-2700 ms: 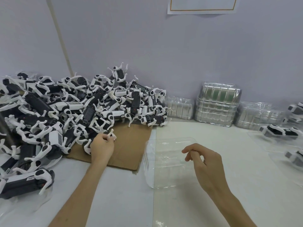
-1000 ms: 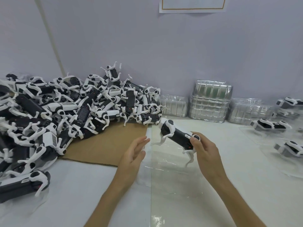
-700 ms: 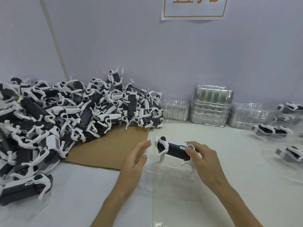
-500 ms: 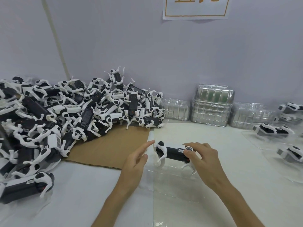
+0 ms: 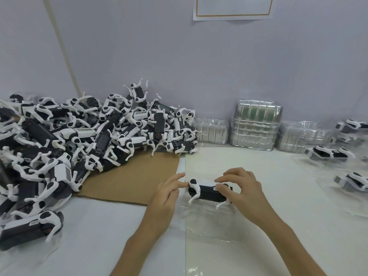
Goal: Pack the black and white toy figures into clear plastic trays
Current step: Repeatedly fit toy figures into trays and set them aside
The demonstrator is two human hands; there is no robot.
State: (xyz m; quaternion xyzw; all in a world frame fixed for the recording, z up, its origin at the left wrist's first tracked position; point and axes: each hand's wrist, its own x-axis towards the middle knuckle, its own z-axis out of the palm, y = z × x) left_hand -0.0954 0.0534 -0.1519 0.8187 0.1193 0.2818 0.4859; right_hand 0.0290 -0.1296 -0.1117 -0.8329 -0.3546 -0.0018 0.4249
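Observation:
A black and white toy figure (image 5: 205, 193), shaped like a four-legged robot dog, stands with its legs down in a clear plastic tray (image 5: 207, 222) on the white table in front of me. My right hand (image 5: 243, 194) grips its right end from above with thumb and fingers. My left hand (image 5: 166, 196) is beside the tray, its index fingertip touching the figure's white left end. A big heap of the same figures (image 5: 79, 140) covers the left of the table.
A brown cardboard sheet (image 5: 135, 180) lies under the heap's edge. Stacks of clear trays (image 5: 255, 126) line the wall at the back. Several filled trays with figures (image 5: 328, 154) sit at the right. A paper notice (image 5: 233, 8) hangs on the wall.
My right hand has lowered the figure from mid-air down into the tray. My left hand has come closer, and its finger now touches the figure's left end.

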